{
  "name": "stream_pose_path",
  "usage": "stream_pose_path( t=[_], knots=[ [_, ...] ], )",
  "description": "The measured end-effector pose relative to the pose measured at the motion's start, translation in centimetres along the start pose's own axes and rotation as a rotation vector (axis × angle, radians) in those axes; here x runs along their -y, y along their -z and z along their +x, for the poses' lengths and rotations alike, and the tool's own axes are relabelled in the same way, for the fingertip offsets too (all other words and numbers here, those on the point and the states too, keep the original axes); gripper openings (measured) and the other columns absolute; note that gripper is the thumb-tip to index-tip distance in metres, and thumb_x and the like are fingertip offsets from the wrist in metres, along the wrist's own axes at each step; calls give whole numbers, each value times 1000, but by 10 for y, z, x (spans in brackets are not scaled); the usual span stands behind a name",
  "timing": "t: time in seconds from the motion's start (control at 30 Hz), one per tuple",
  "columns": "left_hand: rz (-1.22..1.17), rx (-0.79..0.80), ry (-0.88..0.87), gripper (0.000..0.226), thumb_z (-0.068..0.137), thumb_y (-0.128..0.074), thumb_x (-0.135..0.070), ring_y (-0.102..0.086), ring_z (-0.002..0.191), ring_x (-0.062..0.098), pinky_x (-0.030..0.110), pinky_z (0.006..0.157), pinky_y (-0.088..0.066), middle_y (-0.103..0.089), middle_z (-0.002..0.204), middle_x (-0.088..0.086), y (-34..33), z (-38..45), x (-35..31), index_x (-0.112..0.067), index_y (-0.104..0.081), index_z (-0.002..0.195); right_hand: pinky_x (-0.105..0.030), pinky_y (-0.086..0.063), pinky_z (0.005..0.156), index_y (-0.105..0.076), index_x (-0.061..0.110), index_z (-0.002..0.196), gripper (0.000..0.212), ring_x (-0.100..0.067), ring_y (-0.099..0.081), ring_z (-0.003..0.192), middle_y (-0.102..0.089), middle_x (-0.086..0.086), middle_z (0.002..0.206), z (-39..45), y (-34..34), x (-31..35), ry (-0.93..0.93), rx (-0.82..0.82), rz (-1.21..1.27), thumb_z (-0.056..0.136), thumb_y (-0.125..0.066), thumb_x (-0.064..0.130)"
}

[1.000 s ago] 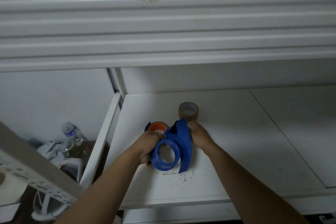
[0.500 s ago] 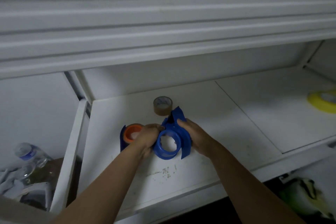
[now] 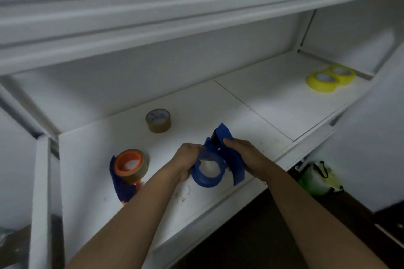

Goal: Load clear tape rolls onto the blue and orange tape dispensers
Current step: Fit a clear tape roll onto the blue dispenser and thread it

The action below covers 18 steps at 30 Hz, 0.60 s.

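Observation:
Both of my hands hold the blue tape dispenser (image 3: 215, 159) just above the white shelf (image 3: 91, 159). My left hand (image 3: 188, 160) grips its round hub on the left side, and my right hand (image 3: 242, 155) clasps its curved body on the right. The hub ring looks empty. To the left, the orange-hubbed dispenser (image 3: 125, 172) lies on the shelf with a clear tape roll (image 3: 140, 166) around its orange hub. A loose brownish-clear tape roll (image 3: 158, 120) stands behind, apart from my hands.
Two yellow tape rolls (image 3: 328, 78) lie at the far right of the shelf. A thick white ledge (image 3: 153, 6) overhangs the shelf. A green bag (image 3: 314, 179) sits on the floor lower right. A white upright rail (image 3: 41, 192) borders the left.
The view has swung right and down, so the yellow rolls and green bag show. My hands keep the same hold on the blue dispenser, now tilted slightly.

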<state>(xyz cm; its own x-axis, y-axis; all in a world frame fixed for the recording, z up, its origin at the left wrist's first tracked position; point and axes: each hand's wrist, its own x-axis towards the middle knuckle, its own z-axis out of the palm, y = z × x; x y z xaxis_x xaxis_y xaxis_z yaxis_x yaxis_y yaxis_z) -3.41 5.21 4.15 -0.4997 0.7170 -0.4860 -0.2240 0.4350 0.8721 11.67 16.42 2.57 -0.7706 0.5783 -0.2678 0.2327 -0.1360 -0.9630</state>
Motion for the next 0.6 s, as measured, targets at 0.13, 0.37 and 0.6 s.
stream_pose_path(
  t=[0.13, 0.37, 0.6],
  knots=[
    [62, 70, 3, 17, 91, -57, -9, -46, 38, 8, 18, 42, -37, -59, 65, 9, -35, -2, -1, 3, -69, 92, -43, -53, 73, -69, 17, 110, 52, -37, -66, 90, -72, -14, 102, -21, 31, -10, 9, -68, -10, 85, -57, 61],
    [107, 212, 7, 20, 91, -52, -10, -52, 40, 6, 20, 44, -42, -67, 79, 12, -132, -18, -8, 2, -69, 94, -51, -54, 85, -65, 21, 115, 46, -39, -65, 100, -71, -8, 108, -74, 114, -32, 52, -126, 49, 89, -56, 57],
    [207, 316, 44, 22, 92, -56, -35, -54, 62, 9, 23, 63, -45, -67, 79, -1, -270, -39, 2, -19, -69, 84, -39, -56, 75, -55, 13, 115, 56, -27, -70, 89, -67, -6, 107, -144, 226, -75, 2, -282, 186, 81, -66, 55]
  ],
)
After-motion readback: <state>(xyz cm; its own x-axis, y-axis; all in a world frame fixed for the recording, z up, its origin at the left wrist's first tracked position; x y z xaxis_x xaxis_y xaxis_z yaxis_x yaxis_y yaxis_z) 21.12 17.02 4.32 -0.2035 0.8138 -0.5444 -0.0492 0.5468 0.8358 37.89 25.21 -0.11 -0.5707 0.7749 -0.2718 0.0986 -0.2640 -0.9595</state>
